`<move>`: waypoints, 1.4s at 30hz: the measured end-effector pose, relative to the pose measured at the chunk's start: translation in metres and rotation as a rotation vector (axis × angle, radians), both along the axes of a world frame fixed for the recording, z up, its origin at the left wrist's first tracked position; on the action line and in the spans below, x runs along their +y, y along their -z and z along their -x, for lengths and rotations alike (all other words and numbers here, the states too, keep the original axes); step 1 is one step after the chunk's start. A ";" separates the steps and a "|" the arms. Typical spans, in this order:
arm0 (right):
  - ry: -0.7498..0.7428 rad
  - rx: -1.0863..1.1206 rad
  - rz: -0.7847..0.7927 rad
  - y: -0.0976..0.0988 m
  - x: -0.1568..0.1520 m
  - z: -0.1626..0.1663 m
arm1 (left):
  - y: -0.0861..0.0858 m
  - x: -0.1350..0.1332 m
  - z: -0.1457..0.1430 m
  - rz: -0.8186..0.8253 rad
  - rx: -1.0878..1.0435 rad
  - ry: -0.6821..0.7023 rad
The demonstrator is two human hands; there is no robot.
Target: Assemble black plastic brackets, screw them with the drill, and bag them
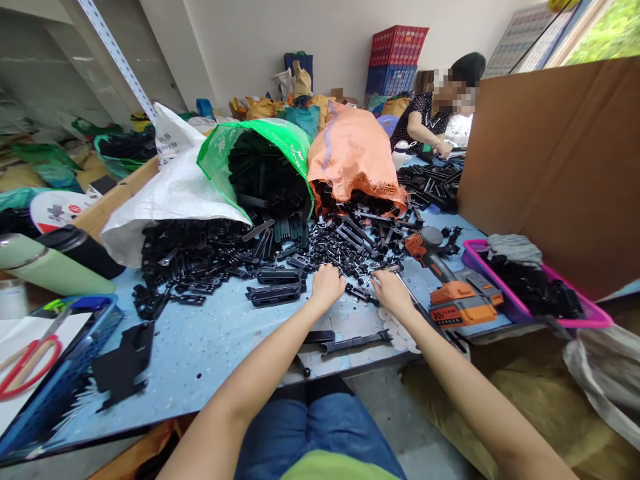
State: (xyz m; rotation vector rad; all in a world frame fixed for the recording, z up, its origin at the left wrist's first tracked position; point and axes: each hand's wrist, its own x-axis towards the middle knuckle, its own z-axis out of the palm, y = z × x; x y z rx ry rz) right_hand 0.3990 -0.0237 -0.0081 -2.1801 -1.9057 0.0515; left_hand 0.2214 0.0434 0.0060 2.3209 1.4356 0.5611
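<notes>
My left hand (327,283) is at the near edge of a pile of small dark parts and screws (333,250). Its fingers are curled closed, and whatever they hold is hidden behind the knuckles. My right hand (391,291) is a short way to the right, with fingers bent together at the same pile; what lies in them is too small to name. Between and just below the hands lies a short black part (361,294). Two long black plastic pieces (276,293) rest left of my left hand. Closer to me lies a long black bracket (356,341).
An orange cordless drill (453,300) lies right of my right hand, before a pink tray (590,323). Green (297,137), orange (353,143) and white sacks (175,193) spill black parts. Scissors (30,367) lie left. A co-worker (430,117) sits behind a cardboard panel (550,167).
</notes>
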 end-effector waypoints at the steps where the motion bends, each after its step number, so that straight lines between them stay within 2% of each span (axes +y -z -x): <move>1: 0.049 0.002 0.031 0.001 0.015 -0.005 | -0.002 -0.008 0.015 -0.004 -0.014 -0.009; 4: 0.106 0.043 0.073 0.006 0.046 -0.011 | -0.005 -0.036 0.077 0.069 -0.155 -0.063; 8: 0.110 0.123 0.089 0.005 0.057 -0.008 | 0.004 -0.077 0.158 0.645 -0.862 -0.263; 10: 0.071 0.155 0.072 -0.002 0.051 -0.001 | 0.011 -0.095 0.178 0.844 -1.033 -0.331; 12: -0.017 0.223 0.036 -0.009 0.037 0.012 | 0.016 -0.106 0.185 0.926 -1.092 -0.365; 16: -0.327 0.590 -0.034 -0.016 -0.007 0.052 | 0.016 -0.113 0.184 0.910 -1.051 -0.334; 19: -0.438 0.700 -0.003 -0.014 -0.036 0.075 | 0.014 -0.112 0.184 0.919 -0.987 -0.299; 23: -0.491 0.635 0.006 -0.014 -0.052 0.086 | 0.015 -0.110 0.185 0.883 -0.930 -0.275; 27: -0.566 0.501 0.001 -0.022 -0.055 0.087 | 0.018 -0.105 0.182 0.895 -0.919 -0.337; 33: -0.665 0.326 0.049 -0.030 -0.058 0.095 | 0.027 -0.102 0.177 0.781 -0.913 -0.406; 36: -0.710 0.291 0.032 -0.022 -0.061 0.095 | 0.036 -0.103 0.176 0.782 -0.883 -0.417; 39: -0.718 0.329 -0.041 -0.004 -0.069 0.088 | 0.038 -0.105 0.179 0.778 -0.788 -0.425; 40: -0.726 0.347 -0.063 0.003 -0.072 0.084 | 0.037 -0.107 0.179 0.728 -0.720 -0.413; 42: -0.749 0.376 -0.086 0.018 -0.076 0.076 | 0.031 -0.112 0.177 0.487 -0.538 -0.352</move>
